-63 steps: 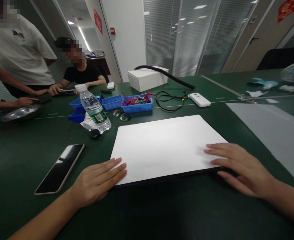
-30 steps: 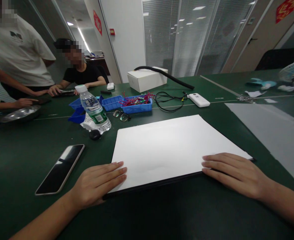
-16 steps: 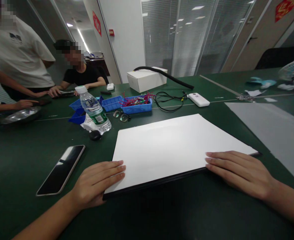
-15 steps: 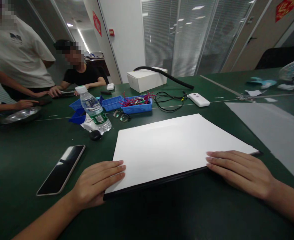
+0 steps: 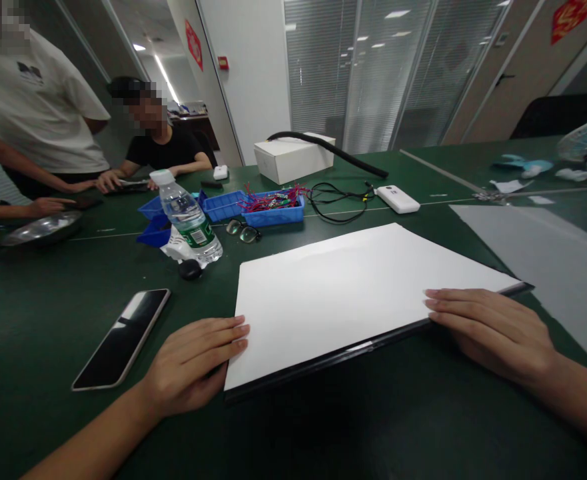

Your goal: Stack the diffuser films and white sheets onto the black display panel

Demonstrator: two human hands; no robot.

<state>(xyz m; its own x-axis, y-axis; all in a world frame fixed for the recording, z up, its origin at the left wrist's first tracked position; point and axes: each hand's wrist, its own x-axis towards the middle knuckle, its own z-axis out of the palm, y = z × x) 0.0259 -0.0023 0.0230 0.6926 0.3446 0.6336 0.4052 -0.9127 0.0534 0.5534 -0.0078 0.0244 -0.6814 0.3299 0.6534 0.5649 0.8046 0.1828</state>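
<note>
A large white sheet on a thin dark board [image 5: 353, 293] lies on the green table [image 5: 38, 313] in front of me, turned a little so its right corner points away. My left hand [image 5: 193, 363] lies flat at the board's near left corner, fingers stretched out and touching the edge. My right hand [image 5: 488, 327] rests flat on the near right edge, fingers out over the white sheet. Neither hand grips anything.
A black phone [image 5: 120, 337] lies left of my left hand. Behind it stand a water bottle [image 5: 188, 217], glasses [image 5: 243, 231], blue trays with wires [image 5: 273, 203], a cable, a white device [image 5: 398, 199], a white box [image 5: 293, 157]. A grey sheet [image 5: 548, 260] lies right. Other people sit far left.
The white board has been turned anticlockwise and slid to the right under both hands. My right hand moved right and away with its edge; my left hand now sits beside the corner.
</note>
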